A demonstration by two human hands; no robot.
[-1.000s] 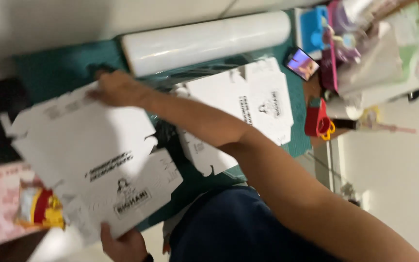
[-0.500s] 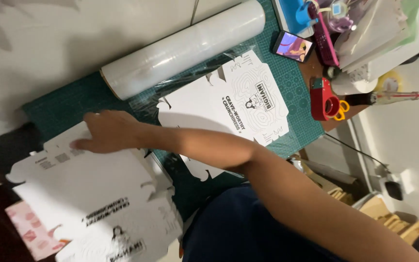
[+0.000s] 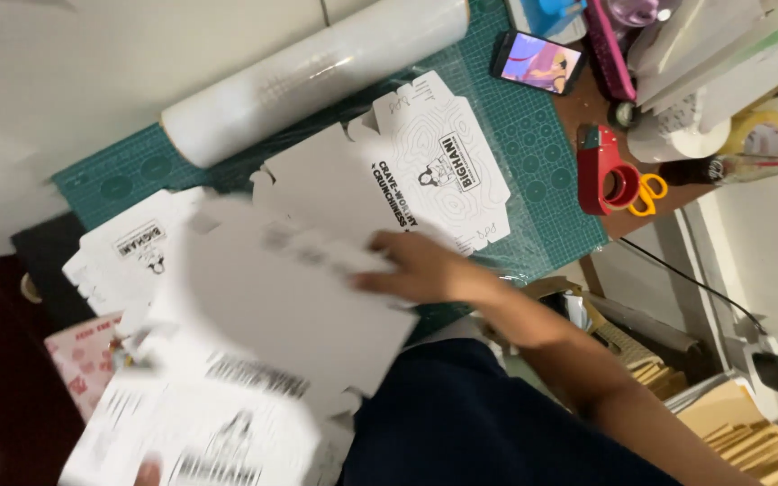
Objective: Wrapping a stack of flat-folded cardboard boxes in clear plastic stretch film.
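On the worktop, a green cutting mat [image 3: 533, 117] carries flat white box blanks [image 3: 434, 171] beside a film roll [image 3: 317, 67]. Right hand [image 3: 411, 267] pinches a blurred blank [image 3: 290, 306]; left hand's grip cannot be told. Swinging it could likely sweep the stack off. No containers show contents.

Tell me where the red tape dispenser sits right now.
In the head view, the red tape dispenser sits at the right, on the brown desk just off the green cutting mat, below the phone.
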